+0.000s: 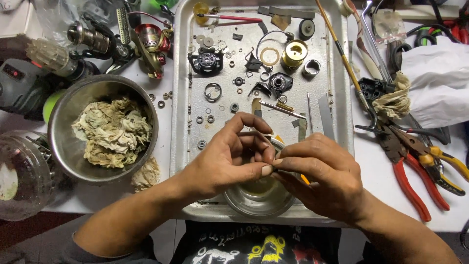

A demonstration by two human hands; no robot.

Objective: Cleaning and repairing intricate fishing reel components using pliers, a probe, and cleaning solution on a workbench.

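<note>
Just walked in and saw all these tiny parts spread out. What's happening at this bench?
A person works over a metal tray strewn with washers, rings and small fishing-reel parts. The left hand and right hand meet above a small glass bowl, pinching something small between the fingertips; what it is cannot be told. A steel bowl of stained rags sits to the left, red-handled pliers to the right.

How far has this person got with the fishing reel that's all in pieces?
Taken apart already: the gold spool, black housing parts and many washers lie spread over the metal tray. In hand: the left hand and right hand pinch a small part together above a small glass bowl; what it is can't be told. Left: everything on the tray is unassembled.
</note>
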